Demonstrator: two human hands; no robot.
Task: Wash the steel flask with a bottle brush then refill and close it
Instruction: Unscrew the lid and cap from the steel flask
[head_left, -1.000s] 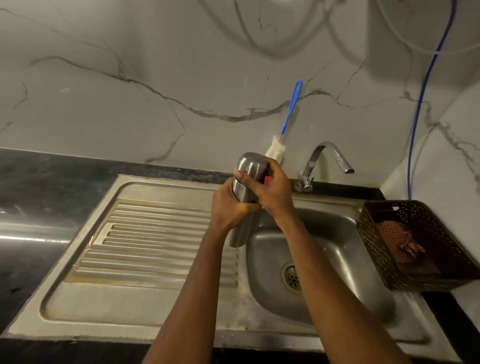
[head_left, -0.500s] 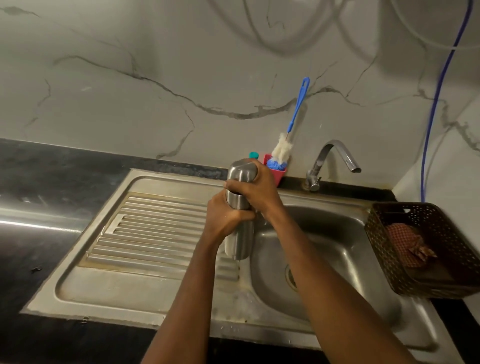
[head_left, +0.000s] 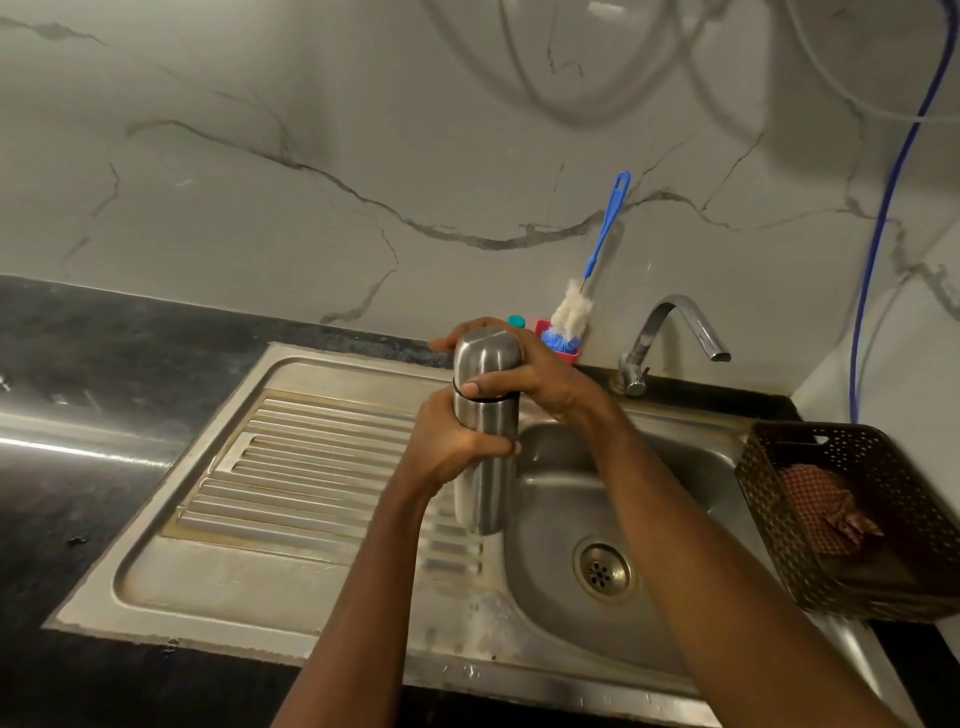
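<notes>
**Both hands on the flask**

My left hand (head_left: 441, 447) is wrapped round the middle of the steel flask (head_left: 483, 493). It stands straight up, cap (head_left: 488, 358) on top, above the sink (head_left: 691, 467) edge. My right hand (head_left: 545, 384) curls over the cap. Farther back, the bottle brush (head_left: 571, 312) stands in a red cup (head_left: 543, 328), handle up.

Flask (head_left: 485, 441) upright over sink (head_left: 332, 571), brush (head_left: 576, 306) behind

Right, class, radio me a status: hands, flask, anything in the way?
Left hand grips flask body. Right hand wraps the cap. Bottle brush stands in red holder behind. Nothing blocking.
</notes>
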